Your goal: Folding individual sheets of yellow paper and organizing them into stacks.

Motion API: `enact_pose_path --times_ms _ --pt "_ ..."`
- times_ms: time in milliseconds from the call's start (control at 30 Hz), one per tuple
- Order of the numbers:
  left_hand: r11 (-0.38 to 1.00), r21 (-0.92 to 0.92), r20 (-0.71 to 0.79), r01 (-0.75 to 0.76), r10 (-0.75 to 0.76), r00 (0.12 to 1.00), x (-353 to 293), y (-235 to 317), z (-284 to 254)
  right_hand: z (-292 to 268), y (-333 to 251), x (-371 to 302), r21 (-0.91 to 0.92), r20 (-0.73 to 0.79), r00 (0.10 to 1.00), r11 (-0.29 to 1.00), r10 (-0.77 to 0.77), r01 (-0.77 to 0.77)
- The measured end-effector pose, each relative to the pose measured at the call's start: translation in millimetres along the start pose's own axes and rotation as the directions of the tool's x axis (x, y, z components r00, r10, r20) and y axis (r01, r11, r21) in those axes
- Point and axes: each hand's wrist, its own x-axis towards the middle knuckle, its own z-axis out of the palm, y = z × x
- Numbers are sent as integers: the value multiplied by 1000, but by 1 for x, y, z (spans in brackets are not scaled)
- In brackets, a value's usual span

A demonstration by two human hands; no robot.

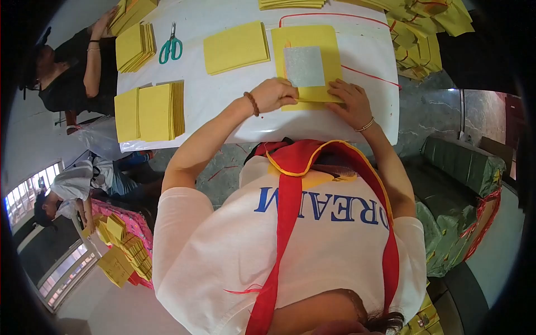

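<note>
On the white-covered table (245,120) in front of me lies a stack of yellow paper (331,53) with a silvery-grey square (304,66) on its top sheet. A small orange mark shows along the square's left side. My left hand (274,96) is closed, pinching the near left edge of the yellow paper. At the near right corner, my right hand (352,103) grips the same edge, its fingers bent over the top and its thumb toward me. The near edge looks slightly lifted or folded between the hands; the fingertips partly hide it. Another yellow paper stack (236,47) lies to the left.
Green-handled scissors (171,50) lie farther left. Bundled yellow stacks (161,111) line the table's left side, where a co-worker (72,78) touches one. Red string (368,76) runs to the right edge. Green wrapped bales (460,167) stand right; another person (75,184) bends at lower left.
</note>
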Motion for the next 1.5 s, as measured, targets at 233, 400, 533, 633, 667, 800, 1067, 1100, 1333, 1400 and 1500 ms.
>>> enact_pose_path --times_ms 233,400,533,633,667,800,1067,1100,1333,1400,1500 --pt "827 -512 206 233 -145 968 23 -23 -2 -4 14 -1 397 -20 971 893 239 -211" --pt "830 -493 281 260 -131 951 26 -27 -6 -2 12 -1 562 -5 960 795 279 -228" --pt "822 -470 348 321 -162 923 26 -26 -12 -1 8 0 475 -57 963 856 263 -206" --pt "842 -469 318 265 -119 941 25 -30 -10 0 6 1 365 -116 972 919 207 -152" --pt "834 -486 311 262 -115 943 23 -31 -10 1 7 2 260 -142 979 959 149 -108" --pt "787 -510 333 347 -191 923 18 -28 -15 16 19 1 520 -73 964 834 256 -182" --pt "994 91 -221 56 -35 975 -15 -17 -1 22 23 5 619 110 865 647 491 -445" --pt "994 90 -229 62 -40 973 -13 -17 7 20 21 6 616 112 868 652 483 -442" --pt "959 281 -465 26 113 878 -15 3 6 -14 1 10 256 -294 955 966 35 43" --pt "945 327 -448 -31 184 875 -24 19 5 -21 -7 2 83 -299 951 991 -74 104" --pt "983 172 -423 -64 132 896 -36 29 16 -25 -9 -14 -13 -150 970 981 -193 193"
